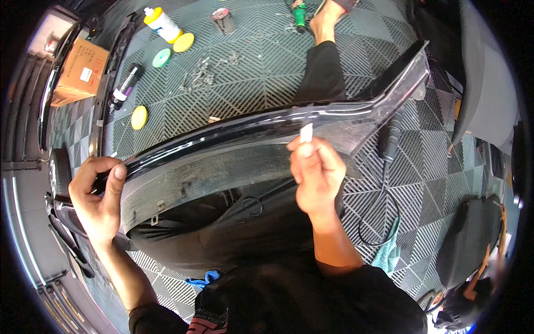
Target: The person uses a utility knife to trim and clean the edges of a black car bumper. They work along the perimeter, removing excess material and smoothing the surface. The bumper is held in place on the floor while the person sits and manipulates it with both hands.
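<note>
A long, curved, glossy black car trim panel lies across my lap, its dusty matt inner side toward me. My left hand grips its left end, with the thumb on the near side and the fingers bent over the edge. Between thumb and fingers of my right hand is a small flat white piece, held upright. Its tip is at the panel's glossy face, toward the flared right end; whether it touches I cannot tell. What the white piece is does not show.
Past the panel lie loose metal clips, a yellow pad, a green pad, a dark bottle and a white bottle. A bare foot stretches beyond. On the right are a corded black tool and a teal cloth.
</note>
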The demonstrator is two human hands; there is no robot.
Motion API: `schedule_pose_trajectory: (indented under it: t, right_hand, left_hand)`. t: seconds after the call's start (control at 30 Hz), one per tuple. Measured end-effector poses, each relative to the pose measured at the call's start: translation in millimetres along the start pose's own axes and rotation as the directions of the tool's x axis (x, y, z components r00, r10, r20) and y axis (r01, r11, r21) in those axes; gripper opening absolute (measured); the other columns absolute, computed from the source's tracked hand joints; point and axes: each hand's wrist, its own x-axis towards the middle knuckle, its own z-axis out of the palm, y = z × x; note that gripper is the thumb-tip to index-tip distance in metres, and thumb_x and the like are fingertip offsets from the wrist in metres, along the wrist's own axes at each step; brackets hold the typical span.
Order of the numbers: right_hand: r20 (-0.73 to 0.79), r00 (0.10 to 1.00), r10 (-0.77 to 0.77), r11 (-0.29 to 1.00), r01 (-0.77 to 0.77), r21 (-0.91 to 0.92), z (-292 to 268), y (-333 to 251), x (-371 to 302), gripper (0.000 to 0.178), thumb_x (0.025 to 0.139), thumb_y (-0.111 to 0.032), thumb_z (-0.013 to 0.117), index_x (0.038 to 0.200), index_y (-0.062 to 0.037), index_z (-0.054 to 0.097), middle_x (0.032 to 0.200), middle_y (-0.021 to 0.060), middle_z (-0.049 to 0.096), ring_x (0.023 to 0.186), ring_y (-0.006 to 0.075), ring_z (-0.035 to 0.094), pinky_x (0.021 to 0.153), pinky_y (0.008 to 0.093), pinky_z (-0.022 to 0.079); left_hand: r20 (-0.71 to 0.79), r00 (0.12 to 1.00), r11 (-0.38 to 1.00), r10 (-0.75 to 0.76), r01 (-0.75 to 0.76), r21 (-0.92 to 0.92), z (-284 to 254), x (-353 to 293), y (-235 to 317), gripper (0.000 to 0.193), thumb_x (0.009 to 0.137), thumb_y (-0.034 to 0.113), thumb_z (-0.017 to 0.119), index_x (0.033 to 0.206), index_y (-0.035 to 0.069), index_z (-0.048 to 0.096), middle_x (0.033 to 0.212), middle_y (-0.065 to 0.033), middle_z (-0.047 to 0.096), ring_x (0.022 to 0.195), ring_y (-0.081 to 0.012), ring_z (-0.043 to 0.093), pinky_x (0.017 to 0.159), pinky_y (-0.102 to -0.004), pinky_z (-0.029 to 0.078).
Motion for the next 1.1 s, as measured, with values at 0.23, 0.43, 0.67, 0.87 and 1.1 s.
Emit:
schedule_pose_trajectory:
  t: [0.23, 0.43, 0.67, 0.87, 1.1]
  right_hand:
    - [0.222, 0.968, -0.12, 0.963, 0.168, -0.21, 59.6, 17.9, -5.7, 0.022, 0.099, -0.018, 0.067, 0.101, 0.0045, 0.068, 0.066, 0.0023, 0.059, 0.059, 0.0061, 0.051, 0.053, 0.0251, 0.042]
    - [0.228, 0.973, -0.03, 0.942, 0.104, -0.318, 26.1, -21.7, -4.9, 0.02, 0.092, -0.011, 0.074, 0.108, -0.0011, 0.068, 0.08, 0.0111, 0.069, 0.066, 0.015, 0.066, 0.06, 0.0302, 0.052]
    - [0.77, 0.632, -0.086, 0.41, 0.727, -0.551, -9.6, -119.4, 67.4, 0.019, 0.088, -0.005, 0.072, 0.107, -0.0005, 0.069, 0.089, 0.0136, 0.066, 0.073, 0.0306, 0.066, 0.064, 0.0381, 0.054]
    - [0.921, 0.364, 0.136, 0.05, 0.926, -0.373, 35.5, -154.3, 103.4, 0.017, 0.093, -0.016, 0.066, 0.107, -0.0073, 0.07, 0.086, 0.013, 0.067, 0.078, 0.0352, 0.067, 0.068, 0.0449, 0.054]
    - [0.968, 0.121, 0.221, -0.148, 0.985, -0.089, 88.2, -160.8, 113.6, 0.02, 0.091, -0.013, 0.069, 0.11, -0.0071, 0.072, 0.082, 0.0131, 0.067, 0.076, 0.032, 0.067, 0.07, 0.0419, 0.054]
  left_hand:
    - [-0.008, 1.0, 1.0, 0.008, -0.008, -0.007, 1.2, 1.3, -0.8, 0.023, 0.089, 0.017, 0.077, 0.088, -0.004, 0.068, 0.079, -0.0087, 0.066, 0.07, -0.0158, 0.057, 0.067, -0.0284, 0.044]
    - [-0.001, 0.999, 0.999, 0.047, -0.047, -0.001, 3.2, 6.2, 1.4, 0.02, 0.089, 0.014, 0.076, 0.088, -0.004, 0.068, 0.078, -0.0103, 0.066, 0.069, -0.0175, 0.058, 0.066, -0.0299, 0.044]
    - [0.023, 1.0, 1.0, -0.019, 0.019, 0.007, 3.6, 0.5, 0.9, 0.021, 0.094, 0.015, 0.072, 0.091, -0.005, 0.066, 0.084, -0.0081, 0.065, 0.08, -0.0138, 0.058, 0.076, -0.0279, 0.046]
    - [-0.009, 0.998, 0.998, 0.063, -0.062, 0.031, 10.8, 4.9, -18.0, 0.025, 0.094, 0.02, 0.072, 0.092, -0.005, 0.067, 0.08, -0.0109, 0.067, 0.075, -0.0145, 0.06, 0.071, -0.0302, 0.048]
    - [-0.009, 0.996, 0.991, 0.091, -0.089, 0.103, 13.5, 7.2, -26.9, 0.03, 0.095, 0.027, 0.071, 0.092, -0.004, 0.068, 0.079, -0.0128, 0.067, 0.073, -0.0181, 0.062, 0.07, -0.0327, 0.049]
